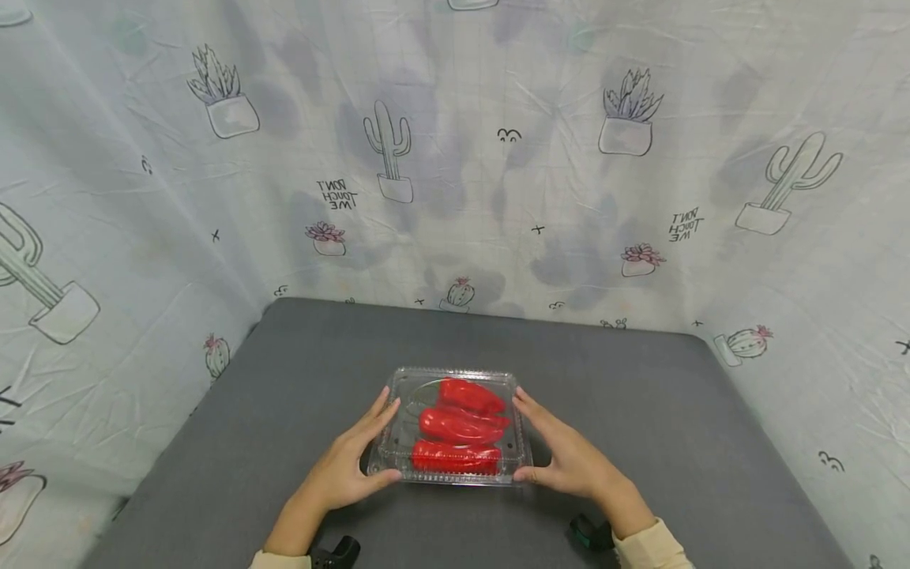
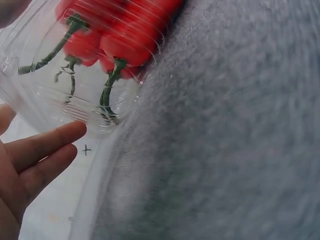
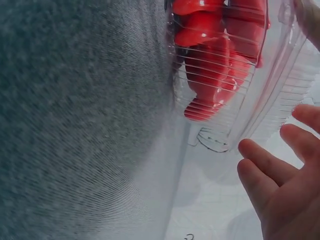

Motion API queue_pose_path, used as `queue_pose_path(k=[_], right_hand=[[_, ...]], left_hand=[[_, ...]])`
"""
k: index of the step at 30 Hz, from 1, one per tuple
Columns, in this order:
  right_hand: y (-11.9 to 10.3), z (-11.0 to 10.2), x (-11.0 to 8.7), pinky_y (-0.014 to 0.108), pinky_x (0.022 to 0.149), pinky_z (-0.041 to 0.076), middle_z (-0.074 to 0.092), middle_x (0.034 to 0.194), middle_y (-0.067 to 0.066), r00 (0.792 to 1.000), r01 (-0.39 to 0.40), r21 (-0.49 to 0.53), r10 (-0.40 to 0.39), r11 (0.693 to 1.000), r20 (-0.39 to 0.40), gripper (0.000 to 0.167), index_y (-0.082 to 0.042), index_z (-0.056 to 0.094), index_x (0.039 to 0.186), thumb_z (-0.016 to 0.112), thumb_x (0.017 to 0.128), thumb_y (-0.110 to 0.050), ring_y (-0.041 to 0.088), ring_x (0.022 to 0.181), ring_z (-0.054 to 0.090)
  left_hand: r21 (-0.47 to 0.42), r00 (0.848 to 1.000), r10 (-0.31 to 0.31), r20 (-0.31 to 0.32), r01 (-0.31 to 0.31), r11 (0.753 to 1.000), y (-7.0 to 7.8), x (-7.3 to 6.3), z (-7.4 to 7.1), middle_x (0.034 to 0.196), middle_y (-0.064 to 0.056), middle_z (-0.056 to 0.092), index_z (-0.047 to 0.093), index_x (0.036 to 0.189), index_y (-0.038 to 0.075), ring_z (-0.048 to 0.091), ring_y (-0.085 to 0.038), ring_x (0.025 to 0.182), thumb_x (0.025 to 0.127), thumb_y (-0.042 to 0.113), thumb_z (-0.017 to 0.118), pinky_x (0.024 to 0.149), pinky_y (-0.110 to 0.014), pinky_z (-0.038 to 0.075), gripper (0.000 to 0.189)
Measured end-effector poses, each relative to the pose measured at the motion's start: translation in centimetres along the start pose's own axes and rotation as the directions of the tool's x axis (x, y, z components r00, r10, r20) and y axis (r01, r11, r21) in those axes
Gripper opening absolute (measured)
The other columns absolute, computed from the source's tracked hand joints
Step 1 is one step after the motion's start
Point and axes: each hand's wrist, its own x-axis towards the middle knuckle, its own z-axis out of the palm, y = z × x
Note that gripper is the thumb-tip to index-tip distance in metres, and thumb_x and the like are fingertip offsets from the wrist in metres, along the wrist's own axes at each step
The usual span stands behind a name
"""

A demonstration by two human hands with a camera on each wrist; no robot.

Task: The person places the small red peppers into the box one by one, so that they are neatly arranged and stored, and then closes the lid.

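A clear plastic clamshell box [image 1: 401, 431] sits on the grey table near its front middle, lid down. Inside lie three red peppers [image 1: 462, 427], side by side, their green stems [image 2: 112, 87] toward the left end. At the box's left end is my left hand [image 1: 344, 470], thumb at the front corner and straight fingers along the side. My right hand [image 1: 572, 462] mirrors it on the right end, thumb by the front corner. In the wrist views, the left fingers [image 2: 55, 142] and right fingers [image 3: 270, 165] are spread and fairly straight beside the ribbed plastic.
The grey tabletop [image 1: 604, 379] stretches around the box on all sides. A pale cloth [image 1: 462, 197] printed with cacti hangs behind and beside the table. Dark wrist devices [image 1: 337, 551] show at both wrists, below cream sleeves [image 1: 650, 545].
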Motion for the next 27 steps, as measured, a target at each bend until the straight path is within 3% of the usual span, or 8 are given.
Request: queue_pose_path(k=[8,15,21,27], right_hand=[[-0.50,-0.41,0.21,0.048,0.093,0.050,0.023,0.157,0.009,0.998,0.000,-0.094,0.005,0.996,0.062,0.089,-0.017,0.034,0.148,0.076,0.075,-0.045,0.028,0.134,0.042],[-0.61,-0.40,0.24,0.050,0.094,0.049,0.023,0.158,0.008,0.994,-0.023,-0.147,0.038,0.989,0.099,0.086,-0.018,0.035,0.148,0.073,0.076,-0.048,0.028,0.133,0.043],[-0.78,-0.15,0.00,0.050,0.094,0.049,0.017,0.159,0.007,0.995,-0.041,-0.079,0.048,0.996,0.089,0.088,-0.021,0.028,0.150,0.073,0.079,-0.045,0.028,0.136,0.038],[-0.92,0.43,-0.67,0.054,0.098,0.045,0.008,0.161,0.006,0.991,-0.115,0.042,0.112,0.992,0.078,0.091,-0.021,0.014,0.153,0.069,0.084,-0.041,0.029,0.141,0.030]], left_hand=[[0.090,0.999,0.011,0.032,-0.014,0.996,0.56,0.36,-0.59,0.158,-0.006,0.020,0.034,0.147,0.030,0.049,-0.034,0.127,0.079,0.042,0.073,0.084,-0.054,0.052,0.080],[0.123,0.999,0.025,0.030,-0.029,0.992,0.72,0.45,-0.82,0.157,-0.007,0.024,0.038,0.145,0.031,0.052,-0.031,0.124,0.080,0.045,0.070,0.083,-0.051,0.054,0.074],[0.076,0.999,0.013,0.036,-0.016,0.997,0.67,0.33,-0.86,0.158,-0.008,0.023,0.036,0.147,0.028,0.048,-0.036,0.127,0.080,0.037,0.071,0.084,-0.056,0.052,0.076],[-0.059,0.998,-0.023,0.065,0.027,0.998,0.73,-0.34,-0.83,0.157,-0.019,0.017,0.025,0.151,0.020,0.039,-0.045,0.131,0.082,0.022,0.069,0.085,-0.065,0.046,0.082]])
